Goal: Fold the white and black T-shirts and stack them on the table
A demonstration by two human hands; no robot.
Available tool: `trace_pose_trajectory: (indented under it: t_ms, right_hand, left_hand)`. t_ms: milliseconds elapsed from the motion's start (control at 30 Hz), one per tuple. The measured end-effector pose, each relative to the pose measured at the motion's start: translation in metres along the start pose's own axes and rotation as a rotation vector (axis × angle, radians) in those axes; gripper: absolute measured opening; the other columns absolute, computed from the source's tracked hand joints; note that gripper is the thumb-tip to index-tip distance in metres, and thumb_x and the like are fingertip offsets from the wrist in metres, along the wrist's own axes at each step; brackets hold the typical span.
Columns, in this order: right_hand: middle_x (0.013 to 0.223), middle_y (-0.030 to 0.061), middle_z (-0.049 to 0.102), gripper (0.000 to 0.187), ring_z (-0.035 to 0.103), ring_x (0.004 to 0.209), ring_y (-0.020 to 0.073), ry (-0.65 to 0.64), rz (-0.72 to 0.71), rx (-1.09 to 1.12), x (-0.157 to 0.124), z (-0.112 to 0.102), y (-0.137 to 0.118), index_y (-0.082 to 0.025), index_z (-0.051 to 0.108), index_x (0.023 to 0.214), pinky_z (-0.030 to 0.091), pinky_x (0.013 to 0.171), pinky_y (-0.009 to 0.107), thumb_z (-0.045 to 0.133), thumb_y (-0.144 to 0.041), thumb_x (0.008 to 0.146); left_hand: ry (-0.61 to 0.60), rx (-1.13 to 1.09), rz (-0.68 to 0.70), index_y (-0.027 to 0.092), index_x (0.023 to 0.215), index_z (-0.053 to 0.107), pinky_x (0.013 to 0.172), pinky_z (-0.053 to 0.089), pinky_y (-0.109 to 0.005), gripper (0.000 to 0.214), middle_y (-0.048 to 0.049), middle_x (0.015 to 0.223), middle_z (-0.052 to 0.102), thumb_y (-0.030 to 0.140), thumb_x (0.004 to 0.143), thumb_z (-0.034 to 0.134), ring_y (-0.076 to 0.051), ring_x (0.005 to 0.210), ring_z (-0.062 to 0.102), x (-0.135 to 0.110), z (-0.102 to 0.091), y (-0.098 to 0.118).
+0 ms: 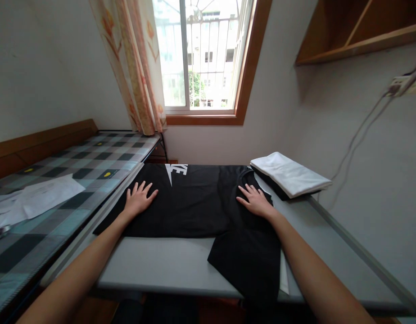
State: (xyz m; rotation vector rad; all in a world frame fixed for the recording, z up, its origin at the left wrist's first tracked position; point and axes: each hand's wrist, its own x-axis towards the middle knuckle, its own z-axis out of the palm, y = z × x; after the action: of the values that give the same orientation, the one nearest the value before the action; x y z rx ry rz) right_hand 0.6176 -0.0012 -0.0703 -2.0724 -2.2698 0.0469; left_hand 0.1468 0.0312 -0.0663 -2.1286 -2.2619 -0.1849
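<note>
- Black T-shirt (197,202) lay spread flat across the grey bench (160,265) in front of you, with one part of it drooping over the near edge at your lower right.
- Your left hand (138,199) rested palm down on the shirt's left edge, its grip fully open, fingers spread, holding nothing.
- Your right hand (257,201) lay flat on the shirt's right part, its grip just as wide open and empty.
- White lettering (177,171) showed at the shirt's far edge, between your hands.
- Just beyond your right hand, a folded white cloth (291,173) sat on a folded dark piece at the bench's far right.
- To your left, a bed (93,162) with a checked cover stood beside the bench, white paper sheets (42,195) lying on it.
- Farthest off, you faced a window (201,58) with a floral curtain (137,67), and a wooden shelf (356,31) hung on the right wall.
</note>
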Motion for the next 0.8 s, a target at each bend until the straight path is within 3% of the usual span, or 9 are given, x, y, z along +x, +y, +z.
trace_pose_trajectory:
  t_ms: [233, 467, 667, 800]
  right_hand:
    - [0.157, 0.0136, 0.027, 0.069, 0.021, 0.144, 0.0316, 0.004, -0.004, -0.018, -0.004, -0.001, -0.012, -0.022, 0.032, 0.151, 0.02, 0.114, 0.049, 0.028, -0.061, 0.095]
    - [0.156, 0.0116, 0.028, 0.067, 0.023, 0.144, 0.0313, 0.026, -0.031, -0.021, -0.003, 0.002, -0.027, -0.025, 0.035, 0.15, 0.02, 0.114, 0.049, 0.025, -0.063, 0.095]
    - [0.157, 0.0075, 0.028, 0.062, 0.023, 0.144, 0.0278, 0.034, -0.013, 0.014, 0.003, 0.0, -0.02, -0.029, 0.036, 0.149, 0.02, 0.115, 0.047, 0.029, -0.059, 0.095]
    - [0.156, 0.0093, 0.031, 0.059, 0.024, 0.144, 0.0284, 0.058, -0.017, 0.034, 0.004, 0.0, -0.019, -0.026, 0.039, 0.147, 0.021, 0.114, 0.048, 0.031, -0.055, 0.096]
  left_hand:
    - [-0.007, -0.002, -0.005, 0.027, 0.146, 0.04, 0.113, 0.02, -0.058, 0.066, -0.0082, 0.156, 0.03, 0.062, 0.091, 0.031, -0.032, 0.144, 0.024, 0.003, 0.002, -0.011]
    - [0.028, 0.019, 0.052, 0.019, 0.144, 0.044, 0.115, 0.015, -0.055, 0.062, -0.0132, 0.153, 0.034, 0.052, 0.093, 0.034, -0.031, 0.143, 0.026, 0.007, 0.006, -0.036]
    - [0.016, 0.008, 0.047, 0.018, 0.145, 0.042, 0.116, 0.016, -0.053, 0.062, -0.0136, 0.154, 0.033, 0.051, 0.093, 0.033, -0.03, 0.144, 0.025, 0.018, 0.004, -0.026]
    - [0.014, 0.007, 0.032, 0.017, 0.144, 0.042, 0.115, 0.018, -0.054, 0.061, -0.0135, 0.154, 0.033, 0.05, 0.093, 0.032, -0.031, 0.143, 0.026, 0.022, 0.003, -0.018]
